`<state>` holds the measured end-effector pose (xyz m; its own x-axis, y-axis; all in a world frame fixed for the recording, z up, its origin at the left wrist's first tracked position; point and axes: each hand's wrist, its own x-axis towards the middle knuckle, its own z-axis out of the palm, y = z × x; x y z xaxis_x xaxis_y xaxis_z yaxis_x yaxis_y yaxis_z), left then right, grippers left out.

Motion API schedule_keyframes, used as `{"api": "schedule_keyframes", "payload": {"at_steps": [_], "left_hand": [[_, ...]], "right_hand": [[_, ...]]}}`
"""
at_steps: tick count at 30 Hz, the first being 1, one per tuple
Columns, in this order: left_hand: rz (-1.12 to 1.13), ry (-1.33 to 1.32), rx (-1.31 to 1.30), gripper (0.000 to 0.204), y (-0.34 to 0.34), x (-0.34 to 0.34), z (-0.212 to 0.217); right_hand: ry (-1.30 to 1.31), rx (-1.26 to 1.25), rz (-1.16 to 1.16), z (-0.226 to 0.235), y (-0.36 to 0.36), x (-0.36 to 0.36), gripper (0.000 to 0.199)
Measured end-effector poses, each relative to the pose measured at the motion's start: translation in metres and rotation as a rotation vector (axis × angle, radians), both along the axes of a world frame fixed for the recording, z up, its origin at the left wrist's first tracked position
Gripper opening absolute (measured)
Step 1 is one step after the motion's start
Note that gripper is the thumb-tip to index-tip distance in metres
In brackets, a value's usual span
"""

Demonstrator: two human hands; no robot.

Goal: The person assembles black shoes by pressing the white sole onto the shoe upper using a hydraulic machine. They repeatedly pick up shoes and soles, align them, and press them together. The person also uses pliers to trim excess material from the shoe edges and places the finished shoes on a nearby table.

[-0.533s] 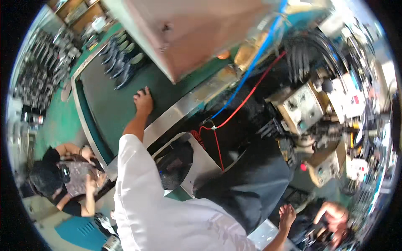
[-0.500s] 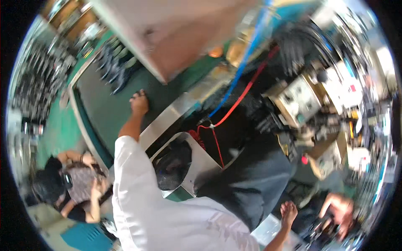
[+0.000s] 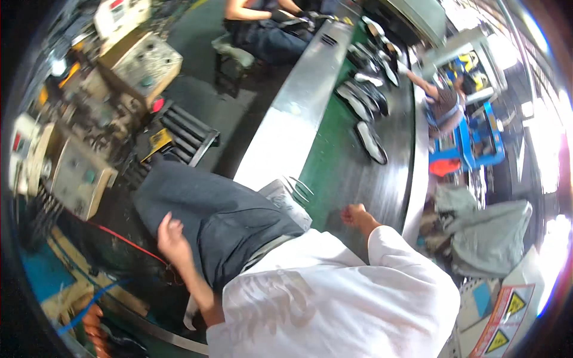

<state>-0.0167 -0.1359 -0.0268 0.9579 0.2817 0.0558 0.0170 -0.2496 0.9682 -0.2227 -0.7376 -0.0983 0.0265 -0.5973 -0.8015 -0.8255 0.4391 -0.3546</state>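
Observation:
My left hand (image 3: 173,237) hangs in the air beside my dark trousers (image 3: 209,203), fingers loosely bent and apart, with nothing in it. Above the near end of a conveyor belt (image 3: 334,185), my right hand (image 3: 357,216) has its fingers curled in; they are a little blurred, and I see nothing in them. A greyish-white bundle (image 3: 285,200), whose kind I cannot make out, lies at the belt's left edge, left of that hand. Farther along the belt lie several dark shoes with pale insides, the nearest shoe (image 3: 371,143) apart from the others.
A metal ledge (image 3: 280,131) borders the belt on the left. A seated co-worker (image 3: 268,36) wears dark gloves; another person (image 3: 444,104) reaches over the belt from the right. Control boxes (image 3: 83,173) and a red cord (image 3: 128,241) are at left, a cloth-covered heap (image 3: 489,232) at right.
The view has swung round to the shoe-carrying belt. My left hand, earlier resting on a dark green surface, is now in the air by my trousers. My right hand is now over the belt.

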Motion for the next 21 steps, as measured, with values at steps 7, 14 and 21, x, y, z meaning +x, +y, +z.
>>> {"api": "schedule_keyframes", "payload": {"at_steps": [7,14,21], "left_hand": [[-1.102,-0.151,0.528,0.028,-0.162,0.029,0.064],[-1.05,-0.05,0.385,0.022,-0.162,0.045,0.048],[-0.927,0.058,0.385,0.021,-0.157,0.074,0.06]], "right_hand": [[0.5,0.06,0.42,-0.042,0.035,-0.15,0.025],[0.488,-0.753,0.232,-0.08,-0.152,-0.092,0.042],[0.158,-1.044,0.528,0.047,-0.338,0.137,0.057]]}}
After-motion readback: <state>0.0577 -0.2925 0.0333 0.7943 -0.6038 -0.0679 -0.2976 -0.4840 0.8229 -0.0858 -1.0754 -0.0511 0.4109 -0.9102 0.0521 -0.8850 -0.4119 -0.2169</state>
